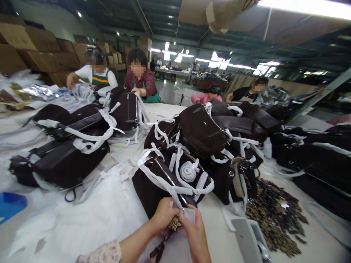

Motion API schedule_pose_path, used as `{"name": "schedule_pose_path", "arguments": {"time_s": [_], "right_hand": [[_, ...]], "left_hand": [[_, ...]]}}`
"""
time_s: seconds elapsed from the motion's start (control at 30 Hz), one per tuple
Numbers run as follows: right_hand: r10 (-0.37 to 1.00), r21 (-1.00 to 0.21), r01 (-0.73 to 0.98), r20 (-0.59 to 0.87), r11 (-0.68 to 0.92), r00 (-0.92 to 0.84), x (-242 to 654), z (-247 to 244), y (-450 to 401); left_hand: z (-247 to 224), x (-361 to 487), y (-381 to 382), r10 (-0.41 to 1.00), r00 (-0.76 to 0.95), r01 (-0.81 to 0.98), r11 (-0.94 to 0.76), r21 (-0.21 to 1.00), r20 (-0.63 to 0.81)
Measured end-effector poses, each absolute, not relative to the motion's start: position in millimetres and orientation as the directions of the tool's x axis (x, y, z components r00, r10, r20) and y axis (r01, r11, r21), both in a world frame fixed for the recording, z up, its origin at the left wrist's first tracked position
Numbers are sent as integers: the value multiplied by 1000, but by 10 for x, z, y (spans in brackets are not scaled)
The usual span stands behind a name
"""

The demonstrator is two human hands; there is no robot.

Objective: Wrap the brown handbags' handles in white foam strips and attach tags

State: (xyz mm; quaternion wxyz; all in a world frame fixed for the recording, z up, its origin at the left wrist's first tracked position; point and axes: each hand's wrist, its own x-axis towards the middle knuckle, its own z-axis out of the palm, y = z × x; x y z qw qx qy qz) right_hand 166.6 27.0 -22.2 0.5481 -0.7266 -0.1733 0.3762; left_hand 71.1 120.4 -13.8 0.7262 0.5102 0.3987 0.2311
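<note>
A dark brown handbag (149, 188) lies in front of me, its straps (159, 181) wrapped in white paper. At its near end, my left hand (163, 215) is closed in a pinch beside a metal ring. Below those fingers hangs a leopard-print charm (174, 223) with a dark tassel (157, 252). My right hand (196, 235) is also closed, its thumb and fingers pinching a small piece of white tissue paper (189, 214) next to the charm. The exact fastening between my fingertips is hidden.
Several more brown bags (201, 128) pile up ahead and on both sides. Right of my hands lie a grey tape dispenser (248, 239) and a heap of leopard-print charms (274, 215). White tissue sheets (82, 219) cover the left. Co-workers (142, 80) stand across the table.
</note>
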Motion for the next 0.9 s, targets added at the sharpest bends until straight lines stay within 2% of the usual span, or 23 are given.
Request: {"name": "schedule_pose_path", "arguments": {"time_s": [0.1, 0.2, 0.47, 0.6, 0.7, 0.8, 0.9], "right_hand": [[668, -908, -207, -410, -365, 621, 1658, -280, 202], [692, -903, -237, -427, -358, 583, 1664, -329, 149], [750, -938, 80, -216, -337, 626, 1594, -317, 110], [726, -935, 147, -145, -323, 673, 1512, -316, 97], [786, -946, 188, -100, -266, 610, 1508, -251, 105], [829, -968, 64, -172, -242, 532, 1532, -212, 131], [790, -944, -220, -326, -245, 518, 1534, -260, 190]], "left_hand": [[-131, 696, 1212, 775, 569, 160, 221, 962, -273], [-100, 678, 1208, 771, 584, 159, 196, 968, -252], [-89, 722, 1190, 748, 530, 66, 433, 899, -399], [-73, 732, 1199, 795, 486, 166, 324, 932, -363], [-65, 725, 1200, 805, 487, 196, 277, 941, -339], [-97, 719, 1178, 790, 480, 180, 335, 925, -380], [-166, 721, 1149, 737, 526, 129, 424, 896, -425]]}}
